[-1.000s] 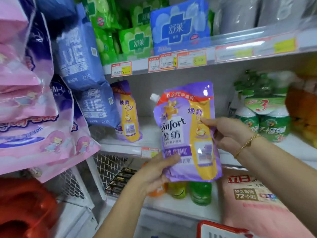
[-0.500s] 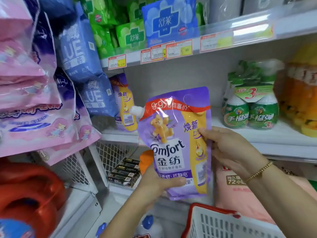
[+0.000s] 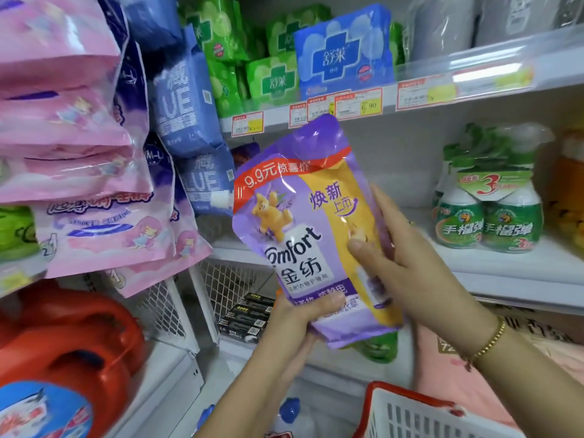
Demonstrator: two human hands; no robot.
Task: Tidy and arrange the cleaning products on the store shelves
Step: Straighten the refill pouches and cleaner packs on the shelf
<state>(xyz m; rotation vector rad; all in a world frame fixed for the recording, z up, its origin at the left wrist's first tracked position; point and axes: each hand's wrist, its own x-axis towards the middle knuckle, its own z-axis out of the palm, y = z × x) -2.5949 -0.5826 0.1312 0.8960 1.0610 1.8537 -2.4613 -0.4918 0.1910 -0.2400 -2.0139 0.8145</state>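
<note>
The white store shelf (image 3: 505, 273) carries green spray bottles (image 3: 486, 226) at its right side. In front of it, a purple and yellow Comfort softener pouch (image 3: 297, 216) is held in the air, its top leaning left. The left hand (image 3: 297, 317) grips the lower edge, thumb on the front. The right hand (image 3: 407, 257) holds the right side, thumb on the yellow part.

Two hands (image 3: 294, 317) (image 3: 410, 263), one Comfort pouch (image 3: 303, 235), two green spray bottles (image 3: 456, 222) (image 3: 513, 222), two red jugs (image 3: 72, 327) (image 3: 107, 390), one basket (image 3: 410, 418).
</note>
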